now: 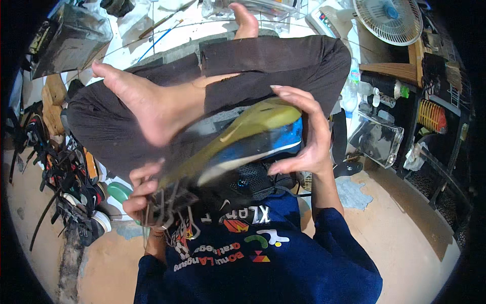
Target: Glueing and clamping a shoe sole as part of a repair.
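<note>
A blue sports shoe [266, 143] with a pale midsole and a yellow-green outsole is tilted over my lap, its sole turned up and away from me. My right hand [311, 137] cups the shoe's right end, thumb below and fingers above. At the other end my left hand [143, 191] curls its fingers round the shoe, though motion smears that end. Thin pale and dark strands [174, 202], perhaps laces, hang blurred beside the left fingers. Behind the shoe, a dark mesh thing [248, 182] lies partly hidden against my shirt.
A heap of shoes and straps [68, 172] lies at the left, near a green oval object [119, 192]. My crossed legs [273, 61] fill the middle. A fan [390, 17], bottles [351, 91] and a clear plastic container [377, 137] stand at the right.
</note>
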Demonstrator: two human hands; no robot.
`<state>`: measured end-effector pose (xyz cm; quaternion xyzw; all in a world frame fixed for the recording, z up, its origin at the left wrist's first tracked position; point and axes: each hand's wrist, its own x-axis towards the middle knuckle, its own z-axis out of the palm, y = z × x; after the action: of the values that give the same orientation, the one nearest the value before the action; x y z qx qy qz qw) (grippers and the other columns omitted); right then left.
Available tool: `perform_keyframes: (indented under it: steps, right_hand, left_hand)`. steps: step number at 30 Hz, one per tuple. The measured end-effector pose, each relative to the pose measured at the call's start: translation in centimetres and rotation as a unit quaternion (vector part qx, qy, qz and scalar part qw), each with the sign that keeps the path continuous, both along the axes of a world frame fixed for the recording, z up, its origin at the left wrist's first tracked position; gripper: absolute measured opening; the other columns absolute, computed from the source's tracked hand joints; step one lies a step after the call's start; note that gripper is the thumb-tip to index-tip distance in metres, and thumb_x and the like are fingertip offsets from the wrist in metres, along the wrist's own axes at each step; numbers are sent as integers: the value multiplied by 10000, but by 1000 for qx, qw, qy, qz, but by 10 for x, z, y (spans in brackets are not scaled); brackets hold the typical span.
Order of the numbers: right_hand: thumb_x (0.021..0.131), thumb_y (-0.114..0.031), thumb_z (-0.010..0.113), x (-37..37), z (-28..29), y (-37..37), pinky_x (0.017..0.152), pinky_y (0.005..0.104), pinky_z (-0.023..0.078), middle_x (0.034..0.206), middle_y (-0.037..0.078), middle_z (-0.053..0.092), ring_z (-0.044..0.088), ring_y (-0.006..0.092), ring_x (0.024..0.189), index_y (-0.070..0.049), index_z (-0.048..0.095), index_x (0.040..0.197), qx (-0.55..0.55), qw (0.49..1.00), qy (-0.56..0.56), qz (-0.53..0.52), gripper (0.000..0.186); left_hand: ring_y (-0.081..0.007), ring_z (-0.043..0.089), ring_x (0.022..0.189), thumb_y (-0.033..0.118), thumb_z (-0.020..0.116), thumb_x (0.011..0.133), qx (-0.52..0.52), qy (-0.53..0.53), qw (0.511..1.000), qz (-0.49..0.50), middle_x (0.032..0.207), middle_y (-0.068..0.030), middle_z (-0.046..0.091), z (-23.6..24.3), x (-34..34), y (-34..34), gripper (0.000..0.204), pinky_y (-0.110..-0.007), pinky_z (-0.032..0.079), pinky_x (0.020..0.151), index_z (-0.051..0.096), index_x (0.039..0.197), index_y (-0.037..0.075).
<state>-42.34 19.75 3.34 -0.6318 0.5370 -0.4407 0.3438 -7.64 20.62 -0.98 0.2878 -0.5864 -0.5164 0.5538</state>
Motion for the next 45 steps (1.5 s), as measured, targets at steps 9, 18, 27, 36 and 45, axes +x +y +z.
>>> perform_keyframes:
  steps: [9, 18, 27, 36, 45]
  right_hand:
    - [450, -437, 992, 12, 15, -3, 1066, 416, 431, 1334, 224, 558, 547, 336, 1266, 15, 483, 1380, -43, 996, -79, -3, 1153]
    - [602, -284, 922, 17, 27, -40, 993, 381, 455, 1261, 174, 599, 593, 285, 1134, 26, 561, 1295, -76, 996, -47, -7, 841]
    - [681, -272, 879, 50, 26, -60, 991, 363, 447, 1189, 144, 613, 598, 255, 1117, 6, 597, 1252, -40, 987, -140, 74, 695]
    - [718, -391, 859, 67, 18, -88, 983, 393, 455, 1140, 126, 644, 604, 278, 1098, -29, 623, 1226, -21, 994, -49, 100, 667]
    - [916, -389, 684, -65, -31, -233, 824, 345, 501, 1088, 79, 692, 655, 181, 965, -55, 648, 1207, 80, 995, 10, -57, 444]
  left_hand:
    - [-323, 590, 1138, 200, 581, 979, 129, -147, 940, 281, 1208, -184, 624, -63, 52, 49, 319, -444, 466, 1034, 514, 1240, 28]
    - [-323, 471, 1313, 320, 723, 859, 354, 213, 906, 92, 1376, -152, 497, -10, 33, 5, 723, -484, 342, 1136, 348, 1411, 40]
    - [-446, 552, 1161, 639, 592, 878, 361, 212, 874, -249, 1231, -280, 573, -13, 48, -96, 732, -555, 454, 1016, 538, 1202, -16]
    - [-404, 630, 1131, 598, 489, 946, 547, 66, 765, -334, 1362, -276, 533, 31, -48, -129, 851, -515, 512, 999, 320, 1500, -25]
    - [-453, 617, 1125, 543, 517, 952, 525, 232, 729, -373, 1369, -319, 475, 4, -66, -154, 864, -592, 550, 895, 119, 1582, 105]
